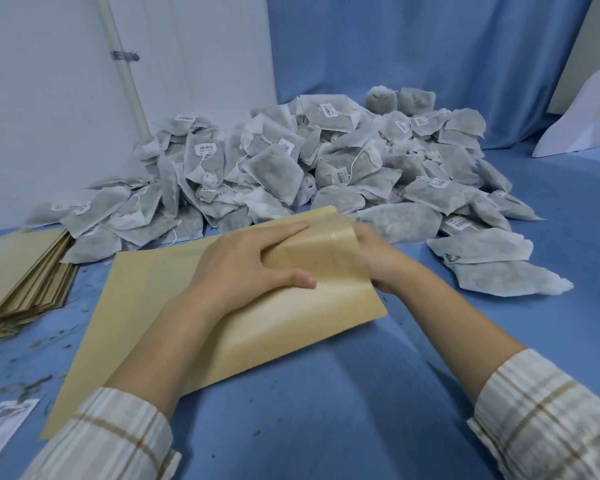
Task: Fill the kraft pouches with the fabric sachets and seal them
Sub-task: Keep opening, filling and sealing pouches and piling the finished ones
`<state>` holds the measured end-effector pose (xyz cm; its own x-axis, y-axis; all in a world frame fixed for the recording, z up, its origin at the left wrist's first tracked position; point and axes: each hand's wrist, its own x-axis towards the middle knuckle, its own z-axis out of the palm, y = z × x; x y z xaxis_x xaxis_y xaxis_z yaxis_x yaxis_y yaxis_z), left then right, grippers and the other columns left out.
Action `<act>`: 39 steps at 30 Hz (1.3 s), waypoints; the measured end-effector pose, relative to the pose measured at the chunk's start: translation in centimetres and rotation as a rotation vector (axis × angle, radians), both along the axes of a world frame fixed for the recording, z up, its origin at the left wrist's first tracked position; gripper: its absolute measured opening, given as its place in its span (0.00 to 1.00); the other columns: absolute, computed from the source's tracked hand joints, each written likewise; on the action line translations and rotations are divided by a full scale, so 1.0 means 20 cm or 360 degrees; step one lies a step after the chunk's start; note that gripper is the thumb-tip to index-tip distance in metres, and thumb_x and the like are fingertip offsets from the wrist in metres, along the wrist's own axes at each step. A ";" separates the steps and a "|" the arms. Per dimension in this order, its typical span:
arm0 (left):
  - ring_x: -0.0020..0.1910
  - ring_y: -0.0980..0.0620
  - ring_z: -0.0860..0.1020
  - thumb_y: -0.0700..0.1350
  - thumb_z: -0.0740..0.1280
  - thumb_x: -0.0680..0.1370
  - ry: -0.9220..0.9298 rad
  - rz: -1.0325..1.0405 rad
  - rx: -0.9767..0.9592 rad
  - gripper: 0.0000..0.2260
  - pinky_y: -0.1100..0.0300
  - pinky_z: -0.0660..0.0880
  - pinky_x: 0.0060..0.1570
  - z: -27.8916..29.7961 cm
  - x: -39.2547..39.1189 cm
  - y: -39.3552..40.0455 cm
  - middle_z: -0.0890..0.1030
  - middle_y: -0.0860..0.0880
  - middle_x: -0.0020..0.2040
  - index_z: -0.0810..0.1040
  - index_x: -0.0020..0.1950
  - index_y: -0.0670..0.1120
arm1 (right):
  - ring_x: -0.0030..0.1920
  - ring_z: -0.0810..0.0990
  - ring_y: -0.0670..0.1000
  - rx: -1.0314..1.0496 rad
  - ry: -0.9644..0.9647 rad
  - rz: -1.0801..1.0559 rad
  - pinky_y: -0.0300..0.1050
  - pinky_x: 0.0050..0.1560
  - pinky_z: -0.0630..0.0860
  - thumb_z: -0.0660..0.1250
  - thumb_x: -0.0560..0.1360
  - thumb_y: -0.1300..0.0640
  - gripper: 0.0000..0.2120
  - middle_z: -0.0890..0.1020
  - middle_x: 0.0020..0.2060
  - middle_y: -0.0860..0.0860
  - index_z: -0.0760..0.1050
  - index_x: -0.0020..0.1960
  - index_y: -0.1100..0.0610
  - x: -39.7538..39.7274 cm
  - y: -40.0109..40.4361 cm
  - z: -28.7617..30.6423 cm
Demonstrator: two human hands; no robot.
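1. A kraft pouch [174, 306] lies flat on the blue cloth-covered worktop [378, 393], its far end lifted and bulging open toward the sachets.
2. The left hand [243, 265] grips that raised mouth from above, fingers stretched along the top edge and thumb pressed on the near face, so the paper bends under it.
3. The right hand [378, 254] is at the pouch's mouth on its right side, largely hidden behind the curled paper; fingers seem curled, but I cannot tell whether it holds a sachet or the pouch edge.
4. A big heap of fabric sachets [291, 161], grey-white with small barcode labels and strings, sits along the far edge of the worktop, spilling toward the right.
5. A stack of flat pouches [21, 271] rests at the left edge, just beside the heap.
6. A printed label [4, 420] lies at the near left corner, with loose dried bits scattered near it.
7. Both forearms wear plaid sleeves [551, 420].
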<state>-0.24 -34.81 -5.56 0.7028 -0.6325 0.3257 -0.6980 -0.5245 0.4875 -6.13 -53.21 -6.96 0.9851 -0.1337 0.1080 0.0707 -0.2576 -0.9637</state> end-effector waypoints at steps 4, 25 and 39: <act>0.61 0.56 0.72 0.75 0.66 0.52 0.0003 0.0152 -0.0104 0.33 0.60 0.68 0.55 0.01 0.03 0.05 0.77 0.64 0.61 0.65 0.56 0.80 | 0.36 0.79 0.46 -0.0151 -0.0359 -0.0883 0.42 0.41 0.77 0.59 0.75 0.63 0.11 0.82 0.35 0.47 0.79 0.49 0.55 0.10 -0.06 -0.04; 0.56 0.56 0.72 0.72 0.70 0.53 0.0073 0.0467 -0.0124 0.34 0.58 0.68 0.48 -0.01 0.17 0.20 0.79 0.61 0.56 0.68 0.59 0.77 | 0.51 0.79 0.56 -0.0961 -0.0530 -0.1082 0.38 0.51 0.69 0.66 0.76 0.59 0.11 0.83 0.49 0.56 0.80 0.57 0.56 0.32 -0.13 -0.15; 0.61 0.61 0.72 0.76 0.65 0.49 -0.0037 0.0245 -0.0019 0.33 0.63 0.65 0.53 -0.02 0.10 0.11 0.75 0.67 0.62 0.65 0.55 0.80 | 0.42 0.77 0.44 -0.0241 0.0281 0.0424 0.37 0.42 0.75 0.63 0.77 0.64 0.10 0.79 0.42 0.46 0.75 0.48 0.49 0.22 0.05 -0.06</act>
